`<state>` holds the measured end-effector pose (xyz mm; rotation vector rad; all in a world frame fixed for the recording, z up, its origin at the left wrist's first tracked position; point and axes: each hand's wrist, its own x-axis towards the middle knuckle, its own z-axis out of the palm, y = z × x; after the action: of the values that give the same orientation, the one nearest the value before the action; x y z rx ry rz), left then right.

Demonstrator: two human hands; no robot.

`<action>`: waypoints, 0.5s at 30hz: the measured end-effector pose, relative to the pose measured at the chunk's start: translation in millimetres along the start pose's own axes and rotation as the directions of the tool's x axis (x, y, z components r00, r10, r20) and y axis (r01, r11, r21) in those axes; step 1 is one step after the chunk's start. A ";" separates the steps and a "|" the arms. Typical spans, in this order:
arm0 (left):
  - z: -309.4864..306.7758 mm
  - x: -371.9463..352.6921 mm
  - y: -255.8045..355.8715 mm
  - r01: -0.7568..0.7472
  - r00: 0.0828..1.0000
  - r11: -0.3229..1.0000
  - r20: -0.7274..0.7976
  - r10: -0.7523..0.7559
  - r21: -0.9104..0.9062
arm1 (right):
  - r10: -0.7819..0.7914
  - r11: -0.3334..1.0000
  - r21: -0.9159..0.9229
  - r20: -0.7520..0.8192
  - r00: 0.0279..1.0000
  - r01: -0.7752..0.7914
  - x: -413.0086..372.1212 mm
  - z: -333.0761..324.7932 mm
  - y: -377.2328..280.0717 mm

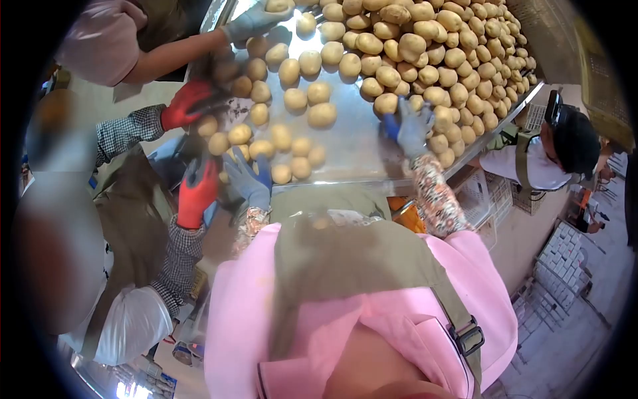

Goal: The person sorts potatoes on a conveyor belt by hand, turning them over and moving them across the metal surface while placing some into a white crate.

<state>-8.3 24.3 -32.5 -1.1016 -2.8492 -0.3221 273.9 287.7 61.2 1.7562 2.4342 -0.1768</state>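
Observation:
My left hand (pixel 250 181), in a grey-blue glove, lies at the near left of the metal table (pixel 362 143) with its fingers spread. Its fingertips are beside several loose potatoes (pixel 262 149); whether they touch one is hard to tell. At the near edge of the big potato pile (pixel 458 63), my right hand (pixel 412 130) reaches in with fingers apart and thumb out to the left. It is against the pile's front potatoes, and I see none gripped in it. Between my hands, bare metal shows, with scattered potatoes (pixel 322 114) further left.
On my left, a co-worker's red gloves (pixel 198 189) are close to my left hand. Another person's gloved hand (pixel 256 23) is at the far left, by a potato. To the right are a person in a dark cap (pixel 577 139) and plastic crates (pixel 475 196).

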 end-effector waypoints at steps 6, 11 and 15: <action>-87.3 144.6 75.3 -0.966 0.218 0.256 0.437 0.872 -0.028 | -0.126 -0.293 0.914 0.254 0.959 -0.281 103.7 -7.9 26.8; -27.1 164.3 96.5 -0.864 0.208 0.343 0.360 0.910 -0.369 | 0.012 0.914 0.356 -0.499 0.867 0.193 213.3 -71.4 44.4; -12.5 148.4 66.7 -0.954 0.230 0.288 0.419 0.878 -0.081 | 0.215 0.944 0.318 -0.410 0.887 -0.082 180.3 -41.1 -6.9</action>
<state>-73.6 167.2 11.7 -2.7480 -1.7217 0.3226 209.4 461.0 69.8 2.3311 2.6630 -0.1414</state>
